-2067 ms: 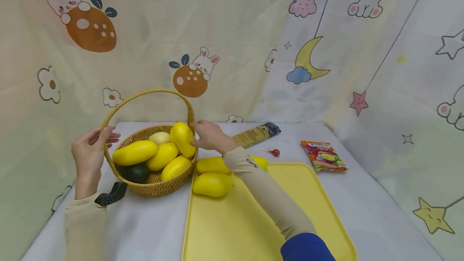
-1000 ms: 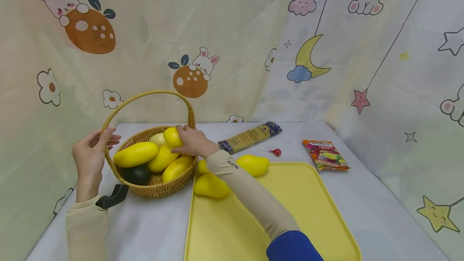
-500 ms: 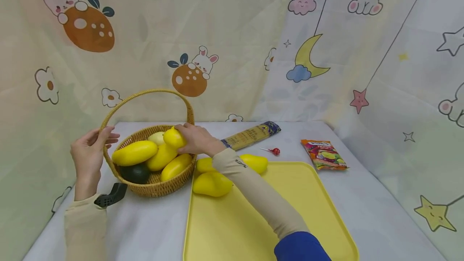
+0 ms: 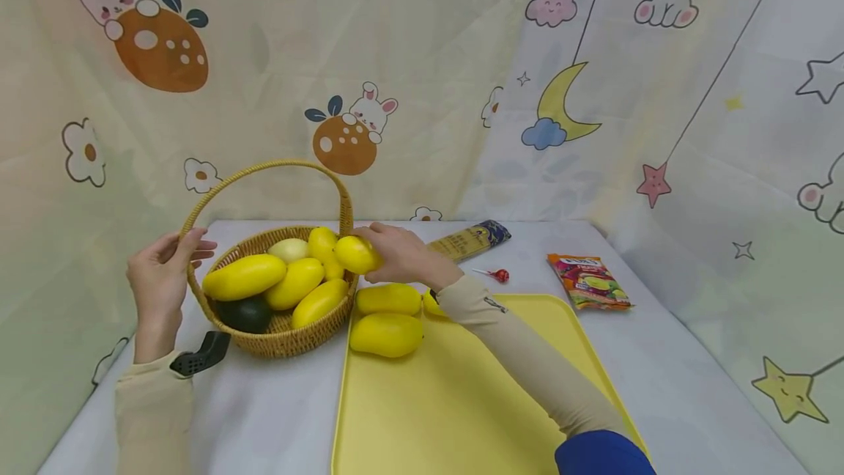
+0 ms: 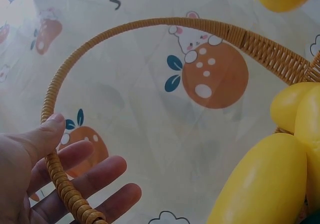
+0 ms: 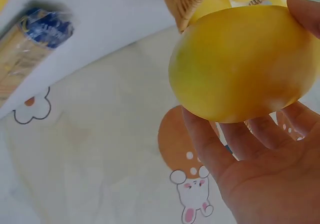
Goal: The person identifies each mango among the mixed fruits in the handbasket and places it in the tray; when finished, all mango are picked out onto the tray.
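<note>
The left hand point(image 4: 157, 288) holds the wrapped, rope-like cane handle point(image 4: 283, 162) between thumb and fingers, the other fingers loosely extended behind it. The right hand point(image 4: 402, 253) grips a smooth, rounded yellow mango point(image 4: 357, 254), thumb on one side and fingers spread along the other; it is raised at the right rim of the woven wicker basket point(image 4: 283, 345), to the right of the left hand. Whether it touches the neighbouring fruit cannot be told.

Inside the basket lie four glossy, elongated yellow mangoes point(image 4: 244, 277), a paler oval fruit point(image 4: 289, 249) and a dark green, rounded one point(image 4: 245, 314). Beside it, a flat yellow tray point(image 4: 461, 402) with a raised rim carries two mangoes point(image 4: 387, 335) side by side and a third, partly hidden by the right wrist. Farther out on the white-covered desk point(image 4: 264, 416) are a long plastic packet point(image 4: 471, 239), a red lollipop point(image 4: 502, 275) and a shiny, crinkled bag point(image 4: 589, 282).
</note>
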Demonstrator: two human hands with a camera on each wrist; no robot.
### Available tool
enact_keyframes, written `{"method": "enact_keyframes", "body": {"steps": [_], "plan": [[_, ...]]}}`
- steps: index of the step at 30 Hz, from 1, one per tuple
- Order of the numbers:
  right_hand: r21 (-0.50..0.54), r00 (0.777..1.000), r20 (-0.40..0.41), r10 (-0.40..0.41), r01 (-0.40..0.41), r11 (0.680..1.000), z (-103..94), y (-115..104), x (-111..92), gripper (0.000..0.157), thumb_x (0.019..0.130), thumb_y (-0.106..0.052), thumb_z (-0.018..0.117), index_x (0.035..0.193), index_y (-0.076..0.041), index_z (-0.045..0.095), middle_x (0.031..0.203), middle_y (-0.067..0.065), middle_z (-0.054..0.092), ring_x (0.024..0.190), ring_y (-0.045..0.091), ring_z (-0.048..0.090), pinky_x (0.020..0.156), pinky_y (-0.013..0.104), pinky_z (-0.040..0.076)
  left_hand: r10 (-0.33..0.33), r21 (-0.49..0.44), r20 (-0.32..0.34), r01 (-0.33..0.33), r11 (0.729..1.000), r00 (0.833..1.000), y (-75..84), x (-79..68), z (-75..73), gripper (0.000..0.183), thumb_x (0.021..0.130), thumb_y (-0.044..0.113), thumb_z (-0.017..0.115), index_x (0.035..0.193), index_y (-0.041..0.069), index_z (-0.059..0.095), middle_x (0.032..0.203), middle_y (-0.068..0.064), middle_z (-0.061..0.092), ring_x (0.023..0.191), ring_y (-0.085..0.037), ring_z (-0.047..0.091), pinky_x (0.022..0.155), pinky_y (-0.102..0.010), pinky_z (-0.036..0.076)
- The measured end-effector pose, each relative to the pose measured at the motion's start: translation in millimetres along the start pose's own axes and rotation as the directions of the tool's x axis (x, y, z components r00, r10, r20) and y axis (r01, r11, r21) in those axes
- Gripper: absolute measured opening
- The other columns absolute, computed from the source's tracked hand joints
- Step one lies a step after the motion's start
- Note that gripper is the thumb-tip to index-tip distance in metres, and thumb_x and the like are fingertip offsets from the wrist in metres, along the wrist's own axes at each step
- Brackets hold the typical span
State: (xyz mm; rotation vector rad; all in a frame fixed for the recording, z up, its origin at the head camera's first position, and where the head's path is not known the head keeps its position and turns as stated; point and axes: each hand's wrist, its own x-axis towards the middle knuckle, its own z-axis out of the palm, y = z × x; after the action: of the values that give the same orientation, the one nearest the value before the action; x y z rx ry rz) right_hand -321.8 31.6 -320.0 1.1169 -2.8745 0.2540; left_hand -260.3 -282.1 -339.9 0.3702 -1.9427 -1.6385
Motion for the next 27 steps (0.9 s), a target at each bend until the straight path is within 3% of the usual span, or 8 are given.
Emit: {"method": "enact_keyframes", "body": {"steps": [12,19,27], "plan": [[0.028,0.999,0.023,0.025,-0.026,0.999,3.6,32,-56,0.068,0.082,-0.027,0.076,0.141,-0.013,0.044,0.124,0.008,0.055,0.101,0.021,0.054,0.09,0.037,0.048,-0.003,-0.021,0.008,0.003,1.0,1.0,0.3,0.3,0.5,0.033,0.089,0.034,0.066,0.111,0.011,0.072,0.073,0.018,0.067,0.073,-0.001,0.063,0.069,-0.009,0.048],[0.036,0.998,0.013,0.057,-0.058,0.998,11.7,46,-83,0.069,0.081,-0.027,0.076,0.141,-0.014,0.044,0.137,0.01,0.05,0.12,0.028,0.051,0.101,0.044,0.043,-0.005,-0.03,0.01,0.005,1.0,1.0,0.1,0.4,-0.8,0.033,0.089,0.033,0.067,0.113,0.011,0.072,0.073,0.018,0.067,0.074,-0.001,0.063,0.069,-0.008,0.048],[0.036,0.998,-0.031,0.058,-0.057,0.998,20.7,56,-109,0.068,0.079,-0.025,0.078,0.139,-0.012,0.047,0.13,0.01,0.054,0.108,0.027,0.058,0.092,0.044,0.049,-0.004,-0.004,0.006,0.004,1.0,1.0,-0.1,0.9,-0.5,0.038,0.089,0.035,0.065,0.116,0.008,0.07,0.074,0.018,0.066,0.075,-0.001,0.063,0.07,-0.009,0.047]]}}
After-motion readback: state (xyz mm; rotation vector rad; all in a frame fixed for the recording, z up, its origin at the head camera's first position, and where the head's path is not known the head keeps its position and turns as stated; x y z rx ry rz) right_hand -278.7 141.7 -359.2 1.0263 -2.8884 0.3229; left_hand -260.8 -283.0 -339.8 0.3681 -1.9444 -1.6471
